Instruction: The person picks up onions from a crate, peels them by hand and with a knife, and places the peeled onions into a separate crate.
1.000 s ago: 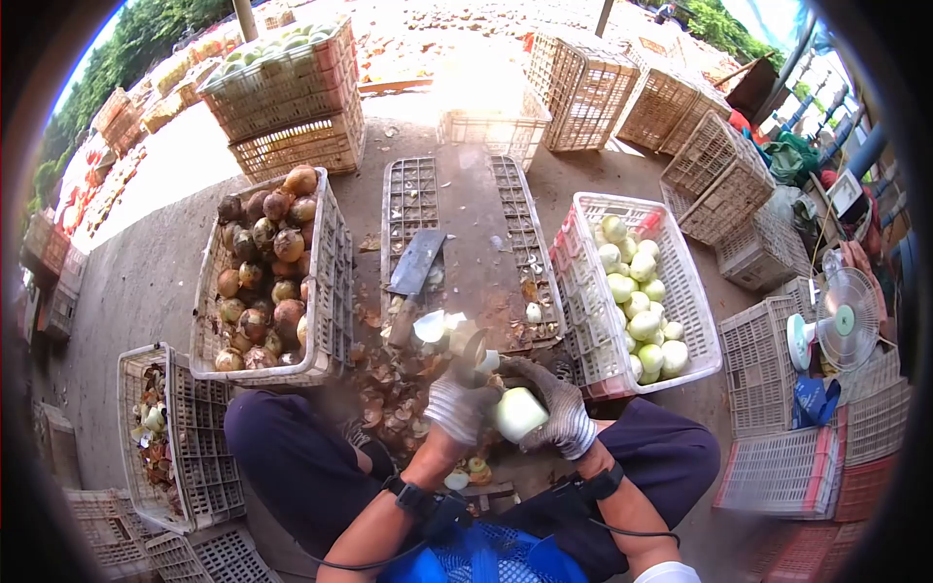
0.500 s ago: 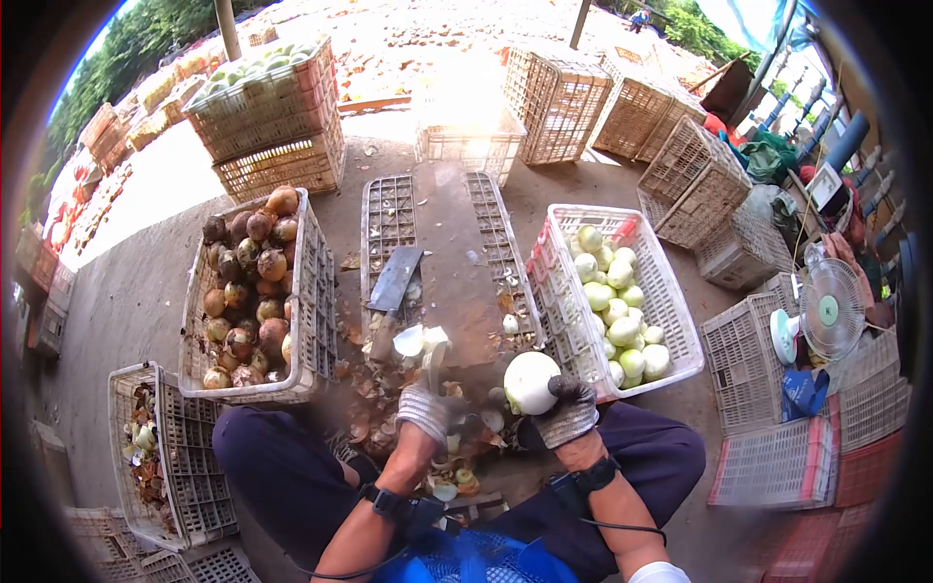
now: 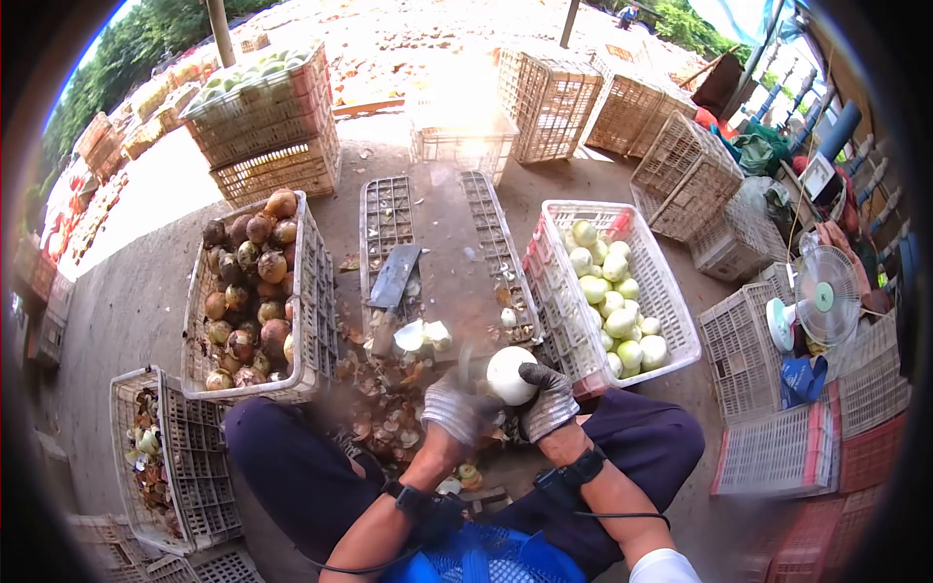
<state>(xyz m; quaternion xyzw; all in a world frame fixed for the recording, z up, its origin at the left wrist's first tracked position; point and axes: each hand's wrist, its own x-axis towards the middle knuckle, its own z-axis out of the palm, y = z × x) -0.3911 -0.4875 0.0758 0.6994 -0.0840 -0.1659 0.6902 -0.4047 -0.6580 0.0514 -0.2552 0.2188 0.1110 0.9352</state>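
My right hand (image 3: 550, 400), in a grey-and-white glove with dark fingertips, is closed round a peeled white onion (image 3: 509, 376). Close by on its left is my left hand (image 3: 453, 412), also gloved, its fingers curled around what looks like a knife (image 3: 465, 365); motion smears the blade. Ahead of my hands, a broad cleaver (image 3: 395, 276) lies across a low plank stand (image 3: 449, 255). White onion pieces (image 3: 422, 335) sit at its near end. Brown skins (image 3: 384, 403) litter the ground between my legs.
On the left stands a crate of unpeeled onions (image 3: 248, 321), with a crate of scraps (image 3: 148, 457) nearer me. A crate of peeled onions (image 3: 622, 301) is at the right. Stacked crates (image 3: 267, 121) stand farther back. A fan (image 3: 826, 299) stands at far right, among more crates.
My left hand has moved right, toward the onion. The onion and my right hand have shifted slightly left, so both hands are now closer together.
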